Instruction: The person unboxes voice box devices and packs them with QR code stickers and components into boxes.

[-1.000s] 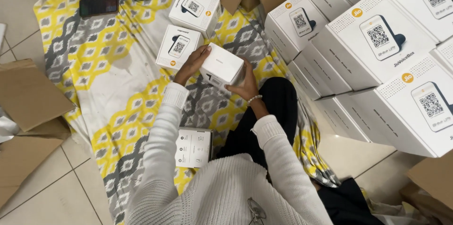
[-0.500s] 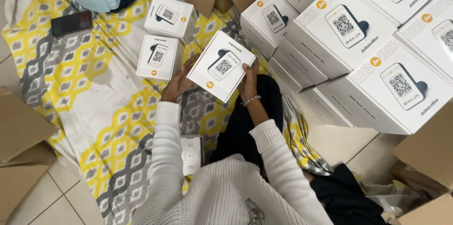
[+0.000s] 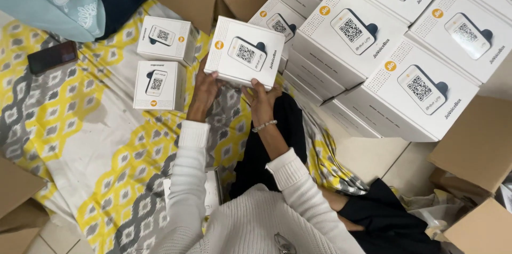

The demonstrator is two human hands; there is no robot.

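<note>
White box (image 3: 245, 59) gripped by both hands (image 3: 234, 94), stacked boxes (image 3: 394, 35) crowding right, two more boxes (image 3: 160, 62) left.

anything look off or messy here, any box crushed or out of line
No box looks crushed. The white box held by the left hand and right hand looks intact. Two small boxes lie loose on the patterned sheet, apart from the stack, and a dark phone lies at the sheet's edge.

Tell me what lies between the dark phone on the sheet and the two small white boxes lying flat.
In the head view, only bare patterned sheet separates the dark phone from the two small white boxes. Nothing else sits there.
</note>
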